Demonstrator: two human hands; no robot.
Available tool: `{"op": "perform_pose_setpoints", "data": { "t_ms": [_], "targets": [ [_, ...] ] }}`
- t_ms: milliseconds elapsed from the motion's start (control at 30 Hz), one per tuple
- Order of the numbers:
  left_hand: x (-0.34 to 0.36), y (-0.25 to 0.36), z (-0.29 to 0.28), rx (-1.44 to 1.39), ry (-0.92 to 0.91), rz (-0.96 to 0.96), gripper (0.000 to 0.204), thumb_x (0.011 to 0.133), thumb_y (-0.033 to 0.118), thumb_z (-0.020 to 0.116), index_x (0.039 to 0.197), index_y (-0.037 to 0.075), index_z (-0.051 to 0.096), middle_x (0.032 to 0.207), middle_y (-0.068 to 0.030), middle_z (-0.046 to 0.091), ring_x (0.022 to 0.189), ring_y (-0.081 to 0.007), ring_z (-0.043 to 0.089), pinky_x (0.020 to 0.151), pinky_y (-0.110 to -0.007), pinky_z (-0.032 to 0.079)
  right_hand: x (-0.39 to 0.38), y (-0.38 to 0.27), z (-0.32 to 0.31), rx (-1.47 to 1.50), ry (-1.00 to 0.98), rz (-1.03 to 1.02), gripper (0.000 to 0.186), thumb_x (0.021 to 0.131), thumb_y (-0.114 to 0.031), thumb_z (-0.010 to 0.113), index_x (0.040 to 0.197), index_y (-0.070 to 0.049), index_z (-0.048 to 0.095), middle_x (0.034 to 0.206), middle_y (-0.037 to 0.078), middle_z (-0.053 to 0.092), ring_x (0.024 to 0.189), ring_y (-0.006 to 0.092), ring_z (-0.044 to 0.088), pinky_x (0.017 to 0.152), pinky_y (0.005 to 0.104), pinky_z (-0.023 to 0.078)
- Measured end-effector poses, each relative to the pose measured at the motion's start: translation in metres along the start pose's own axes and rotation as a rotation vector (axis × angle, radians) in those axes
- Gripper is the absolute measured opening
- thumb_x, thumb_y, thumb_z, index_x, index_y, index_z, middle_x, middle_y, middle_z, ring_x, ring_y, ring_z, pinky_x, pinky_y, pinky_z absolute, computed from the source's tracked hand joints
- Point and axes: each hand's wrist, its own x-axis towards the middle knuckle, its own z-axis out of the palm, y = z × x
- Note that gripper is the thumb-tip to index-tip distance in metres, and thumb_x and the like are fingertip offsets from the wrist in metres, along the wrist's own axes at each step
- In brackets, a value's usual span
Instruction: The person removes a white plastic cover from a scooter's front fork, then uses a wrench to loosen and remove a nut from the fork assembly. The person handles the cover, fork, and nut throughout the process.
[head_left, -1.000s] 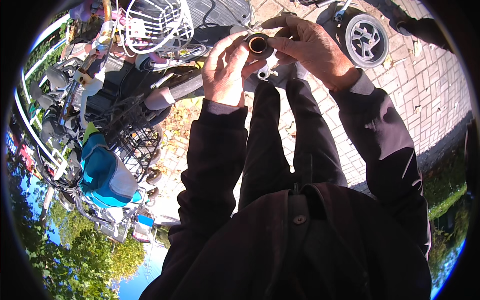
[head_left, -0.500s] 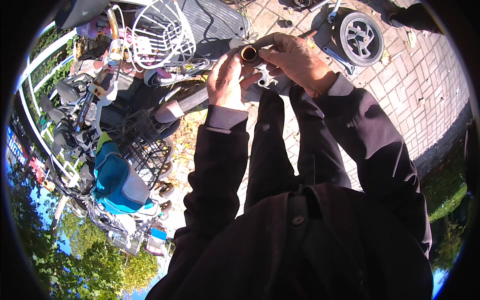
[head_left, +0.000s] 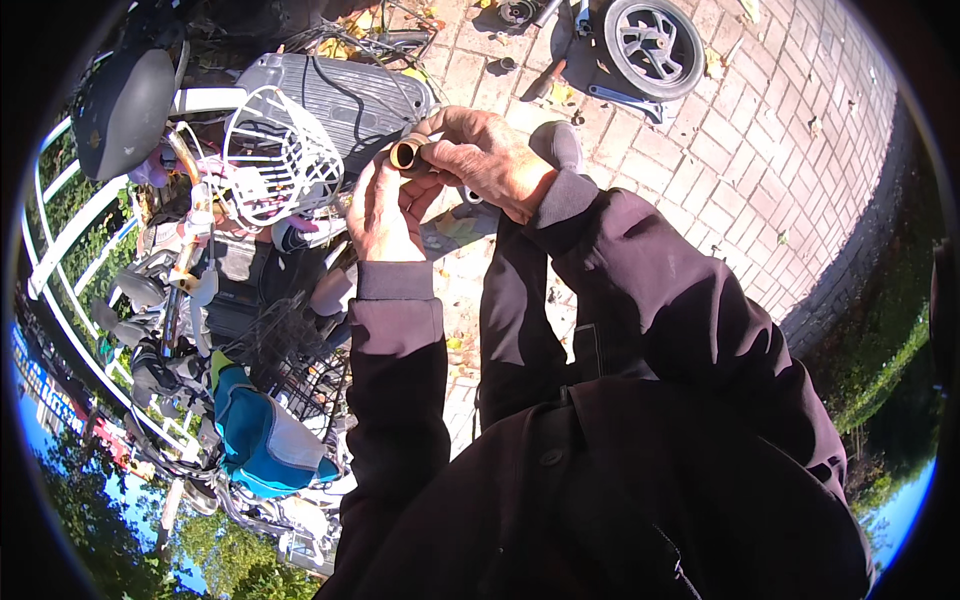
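Tube: between my fingertips; looks stiff, light; best gripped round outer wall
Left hand; right hand: both pinching it

The dark jacket has ribbed cuffs.

Pale rectangular brick paving, laid in staggered rows, forms the ground. A small black-tired spoked wheel lies flat on it, with an open-ended wrench just beside its rim. A short dark cylindrical part and scattered dry leaves also lie on the bricks.
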Motion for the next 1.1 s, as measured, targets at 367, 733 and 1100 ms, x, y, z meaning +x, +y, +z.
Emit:
{"op": "perform_pose_setpoints", "data": {
  "t_ms": [367,733,1100],
  "targets": [
    [0.006,-0.01,0.008,0.013,0.276,0.032,0.045,0.098,0.024,0.062,0.136,0.002,0.052,0.123,-0.016,0.061,0.106,-0.0283,0.064,0.086,-0.047,0.057,-0.032,0.051,-0.058,-0.259,0.046,-0.049,0.043,0.095,-0.03,0.066,0.115,0.007,0.057,0.083,0.012,0.063,0.078,0.0203,0.063,0.072,0.0344,0.051],
    [0.005,-0.043,0.006,-0.062,-0.018,0.533,0.039,0.101,0.024,0.043,0.132,0.003,0.05,0.133,-0.0277,0.054,0.072,-0.0215,0.062,0.063,-0.031,0.056,0.079,0.182,-0.405,-1.85,-0.011,0.222,0.041,0.091,-0.025,0.062,0.128,-0.01,0.054,0.122,0.016,0.058,0.109,0.0342,0.062,0.086,0.0457,0.053],
    [-0.004,-0.029,0.001,0.124,0.292,0.558,0.026,0.098,0.019,0.048,0.103,-0.005,0.056,0.06,-0.002,0.042,0.047,-0.0087,0.041,0.076,-0.031,0.048,0.25,0.258,-0.444,-2.372,-0.299,-0.41,0.028,0.083,-0.014,0.064,0.111,-0.013,0.066,0.109,0.004,0.062,0.113,0.0211,0.055,0.093,0.0351,0.046]
  ]
}}
